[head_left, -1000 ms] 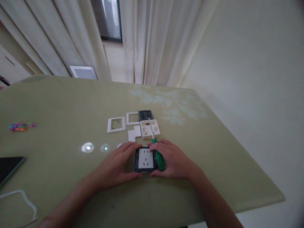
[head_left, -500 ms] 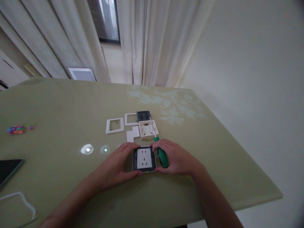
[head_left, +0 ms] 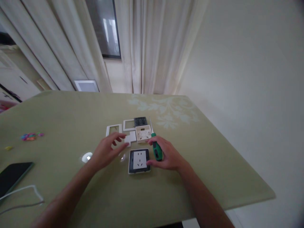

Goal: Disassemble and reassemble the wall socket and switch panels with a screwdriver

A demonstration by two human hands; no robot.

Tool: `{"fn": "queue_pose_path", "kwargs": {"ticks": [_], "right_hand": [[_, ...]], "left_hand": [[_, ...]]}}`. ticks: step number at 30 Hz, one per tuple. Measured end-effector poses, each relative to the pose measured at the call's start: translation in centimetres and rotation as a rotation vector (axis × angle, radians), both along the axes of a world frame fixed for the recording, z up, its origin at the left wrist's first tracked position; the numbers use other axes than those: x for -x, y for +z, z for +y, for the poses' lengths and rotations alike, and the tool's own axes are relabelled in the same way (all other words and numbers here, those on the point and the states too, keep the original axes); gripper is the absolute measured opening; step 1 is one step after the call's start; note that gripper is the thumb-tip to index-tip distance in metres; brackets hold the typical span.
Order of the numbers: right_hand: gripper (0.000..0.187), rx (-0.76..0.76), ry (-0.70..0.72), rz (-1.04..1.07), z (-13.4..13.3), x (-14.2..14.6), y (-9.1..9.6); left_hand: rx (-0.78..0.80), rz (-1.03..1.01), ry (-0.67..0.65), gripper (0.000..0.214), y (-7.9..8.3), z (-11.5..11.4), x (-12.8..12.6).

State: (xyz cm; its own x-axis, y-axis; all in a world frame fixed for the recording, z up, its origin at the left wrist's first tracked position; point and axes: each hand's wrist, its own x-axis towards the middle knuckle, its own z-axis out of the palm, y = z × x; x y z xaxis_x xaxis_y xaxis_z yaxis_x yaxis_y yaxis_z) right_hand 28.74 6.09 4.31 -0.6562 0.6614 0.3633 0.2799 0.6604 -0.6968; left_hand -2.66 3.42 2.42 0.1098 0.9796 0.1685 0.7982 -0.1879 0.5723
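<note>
A wall socket [head_left: 139, 160] with a white face and dark frame lies flat on the green table [head_left: 71, 117]. My right hand [head_left: 166, 154] is closed round a green-handled screwdriver [head_left: 156, 148], its thumb touching the socket's right edge; the shaft points away from me. My left hand [head_left: 106, 151] hovers open left of the socket, fingers spread toward a white L-shaped piece [head_left: 131, 137]. Beyond lie a white frame [head_left: 114, 129], a second white frame [head_left: 128, 124], a dark module [head_left: 140, 121] and a cream socket back box [head_left: 143, 133].
A black phone [head_left: 13, 175] and a white cable [head_left: 23, 196] lie at the near left. Small coloured bits [head_left: 30, 136] sit at the far left. Light reflections [head_left: 86, 157] shine on the tabletop. The table's right edge drops off beside a pale wall; curtains hang behind.
My left hand has let go of the socket and moved up and left toward the white pieces. My right hand stays at the socket's right side with the screwdriver.
</note>
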Motion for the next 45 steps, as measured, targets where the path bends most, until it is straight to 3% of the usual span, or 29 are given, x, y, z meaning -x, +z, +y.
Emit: {"fn": "queue_pose_path", "kwargs": {"ticks": [2, 7, 11, 18, 22, 26, 29, 31, 37, 40, 45], "right_hand": [[0.075, -0.013, 0.035, 0.074, 0.1, 0.3, -0.3], [0.078, -0.011, 0.100, 0.080, 0.3, 0.8, -0.9], [0.077, 0.004, 0.093, 0.088, 0.5, 0.8, -1.1], [0.077, 0.030, 0.073, 0.089, 0.4, 0.5, -0.9], [0.077, 0.022, 0.068, 0.124, 0.3, 0.4, -0.9], [0.083, 0.062, 0.066, 0.156, 0.2, 0.3, -0.9], [0.094, 0.100, 0.072, 0.154, -0.2, 0.3, -0.6], [0.096, 0.102, 0.075, 0.104, -0.4, 0.3, -0.3], [0.077, 0.118, 0.027, -0.127, -0.7, -0.1, 0.4], [0.077, 0.149, 0.013, -0.172, -0.6, -0.1, 0.3], [0.078, 0.168, 0.035, -0.191, -0.6, 0.2, 0.1]], "left_hand": [[0.039, 0.181, 0.204, 0.037, 0.7, 2.7, 1.1], [0.079, 0.345, 0.393, 0.038, 0.9, 7.4, 2.0], [0.126, 0.406, 0.440, 0.033, 0.2, 8.5, 1.8], [0.130, 0.409, 0.408, 0.029, 0.0, 8.8, 1.8], [0.098, 0.347, 0.328, 0.031, 0.9, 7.5, 1.6], [0.057, 0.210, 0.118, 0.031, 1.1, 3.8, 0.6], [0.002, -0.100, -0.121, 0.028, 0.2, 0.7, -0.5], [-0.010, -0.272, -0.212, 0.025, -0.6, -0.8, -0.8], [0.254, -0.497, -0.273, 0.023, -1.7, -1.6, 0.0], [0.357, -0.555, -0.289, 0.025, -1.7, -1.7, 0.1], [0.322, -0.580, -0.313, 0.021, -1.6, -2.1, -0.7]]}}
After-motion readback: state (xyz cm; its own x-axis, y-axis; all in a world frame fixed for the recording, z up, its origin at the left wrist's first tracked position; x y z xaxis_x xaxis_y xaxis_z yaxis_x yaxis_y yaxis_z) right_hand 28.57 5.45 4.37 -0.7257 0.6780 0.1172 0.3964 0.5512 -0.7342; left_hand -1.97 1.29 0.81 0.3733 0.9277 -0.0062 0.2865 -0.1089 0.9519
